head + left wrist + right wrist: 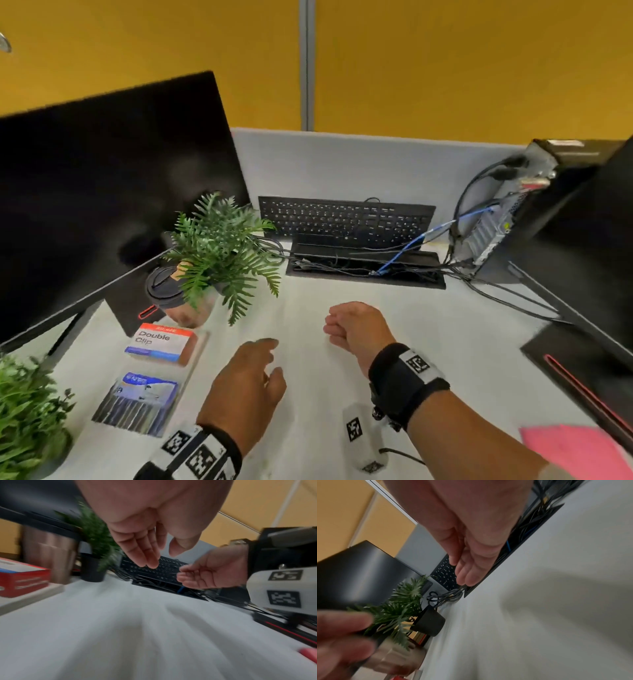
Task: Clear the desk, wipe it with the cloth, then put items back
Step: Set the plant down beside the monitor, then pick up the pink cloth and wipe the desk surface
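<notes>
Both my hands hover empty over the white desk [394, 383]. My left hand [272, 358] is near the front middle, its fingers relaxed and slightly bent [150, 563]. Just right of it and a little farther back is my right hand [330, 330], loosely curled round nothing; the right wrist view shows its fingers [469, 577] nearly straight. A pink cloth [575, 452] lies at the front right edge. At the left stand a fern in a dark pot [219, 246], a copper cup with a black lid [168, 294], a "Double Clip" box [161, 342] and a pack of pens [140, 401].
A black keyboard [346, 222] leans against the grey partition behind an open cable tray [363, 270]. A dark monitor [102, 192] fills the left; a computer case [534, 205] and a second monitor's stand [582, 370] sit right. Another plant [27, 411] is at front left.
</notes>
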Motion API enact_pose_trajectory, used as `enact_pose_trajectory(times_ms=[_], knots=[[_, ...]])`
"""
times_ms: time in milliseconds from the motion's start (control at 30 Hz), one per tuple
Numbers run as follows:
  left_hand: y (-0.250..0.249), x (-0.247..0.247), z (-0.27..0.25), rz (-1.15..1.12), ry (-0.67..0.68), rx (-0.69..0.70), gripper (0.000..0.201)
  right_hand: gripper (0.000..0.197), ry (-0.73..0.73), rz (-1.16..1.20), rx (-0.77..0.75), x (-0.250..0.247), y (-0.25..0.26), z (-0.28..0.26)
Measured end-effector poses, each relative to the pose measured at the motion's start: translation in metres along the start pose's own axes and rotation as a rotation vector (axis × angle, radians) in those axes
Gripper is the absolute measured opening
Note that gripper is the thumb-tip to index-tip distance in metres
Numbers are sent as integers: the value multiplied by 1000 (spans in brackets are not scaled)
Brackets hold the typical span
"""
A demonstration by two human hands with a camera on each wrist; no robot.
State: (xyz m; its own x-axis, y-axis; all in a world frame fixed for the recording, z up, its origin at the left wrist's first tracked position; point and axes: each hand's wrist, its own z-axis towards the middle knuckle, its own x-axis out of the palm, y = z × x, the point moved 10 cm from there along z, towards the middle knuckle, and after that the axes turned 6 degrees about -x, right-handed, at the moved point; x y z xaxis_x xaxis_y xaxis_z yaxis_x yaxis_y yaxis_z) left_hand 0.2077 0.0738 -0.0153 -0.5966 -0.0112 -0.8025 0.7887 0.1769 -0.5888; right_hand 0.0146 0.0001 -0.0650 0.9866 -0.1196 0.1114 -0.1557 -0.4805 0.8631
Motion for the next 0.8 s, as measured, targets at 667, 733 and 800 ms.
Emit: enact_pose_trajectory(times_ms=[667,733,800], knots=[[-232,129,-166,185,550,806,40,20,-664,-581,-359,-252,-21,-254],[-246,148,-177,239,587,836,39,23,-683,-687,-320,-276,-22,-258],[-256,172,-182,305,626,844,37,25,-686,-764,-266,-302,-28,-254]])
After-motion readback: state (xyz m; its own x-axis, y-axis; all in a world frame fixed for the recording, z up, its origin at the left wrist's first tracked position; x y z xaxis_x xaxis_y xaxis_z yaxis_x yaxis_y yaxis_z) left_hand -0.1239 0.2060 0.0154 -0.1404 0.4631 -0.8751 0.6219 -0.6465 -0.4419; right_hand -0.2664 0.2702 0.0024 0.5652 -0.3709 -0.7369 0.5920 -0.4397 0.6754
